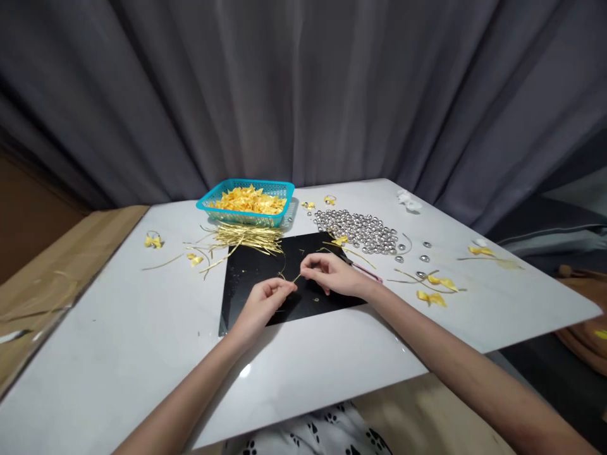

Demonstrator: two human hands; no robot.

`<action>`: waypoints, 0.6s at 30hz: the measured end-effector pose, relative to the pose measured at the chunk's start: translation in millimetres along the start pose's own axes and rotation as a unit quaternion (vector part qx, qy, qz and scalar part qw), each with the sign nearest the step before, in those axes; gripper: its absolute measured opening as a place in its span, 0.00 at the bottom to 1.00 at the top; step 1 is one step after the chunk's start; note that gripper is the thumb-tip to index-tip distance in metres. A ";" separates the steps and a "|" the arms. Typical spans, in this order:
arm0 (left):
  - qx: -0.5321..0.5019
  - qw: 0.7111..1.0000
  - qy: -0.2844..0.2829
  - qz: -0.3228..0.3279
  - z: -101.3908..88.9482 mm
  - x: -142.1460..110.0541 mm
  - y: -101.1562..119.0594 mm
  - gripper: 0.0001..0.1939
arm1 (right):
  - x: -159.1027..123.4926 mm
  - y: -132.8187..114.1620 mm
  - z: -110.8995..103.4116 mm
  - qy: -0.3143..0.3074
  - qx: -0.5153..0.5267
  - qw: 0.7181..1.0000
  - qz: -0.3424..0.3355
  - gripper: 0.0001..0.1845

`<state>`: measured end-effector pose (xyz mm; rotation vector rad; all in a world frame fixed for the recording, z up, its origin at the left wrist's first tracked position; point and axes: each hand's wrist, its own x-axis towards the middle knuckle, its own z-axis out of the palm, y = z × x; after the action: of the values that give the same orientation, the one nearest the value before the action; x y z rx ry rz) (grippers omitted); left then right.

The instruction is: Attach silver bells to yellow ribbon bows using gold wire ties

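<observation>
Over a black mat [251, 309], my left hand [266, 302] and my right hand [334, 273] face each other with fingertips pinched. Between them runs a thin gold cord [297, 277], one part in each pinch. A loose end curls up near the left fingertips. Just behind the mat lies a bundle of gold cords [249, 237]. Beyond my right hand, a yellow bow [340, 241] rests at the mat's far edge. A pink-handled tool [367, 273] lies partly hidden behind my right wrist, so its kind is unclear.
A turquoise basket [203, 205] of yellow bows [249, 200] stands at the back. Silver domed beads [360, 230] spread to its right. More bows and cords lie at the right [432, 298] and left [153, 241]. White crumpled pieces [408, 201] sit near the far right edge.
</observation>
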<state>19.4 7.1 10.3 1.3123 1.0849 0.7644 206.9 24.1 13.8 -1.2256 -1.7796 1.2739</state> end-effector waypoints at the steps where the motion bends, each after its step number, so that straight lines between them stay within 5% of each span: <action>1: 0.026 1.000 -0.009 0.014 -3.5 1.8 -0.4 0.15 | 1.3 0.6 -3.9 0.012 -0.002 1.000 0.003 0.13; 12: 0.193 0.971 -0.017 0.140 -39.4 15.3 -1.0 0.14 | 7.9 7.7 -31.7 0.071 -0.039 0.997 0.009 0.15; 18: 0.109 0.990 -0.064 0.062 -52.1 17.9 -9.1 0.17 | 9.7 11.8 -37.8 0.097 -0.075 0.992 0.012 0.13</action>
<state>-23.9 41.3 1.9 1.6039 1.0122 0.6557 239.8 47.9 15.3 -1.4066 -1.7496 1.0100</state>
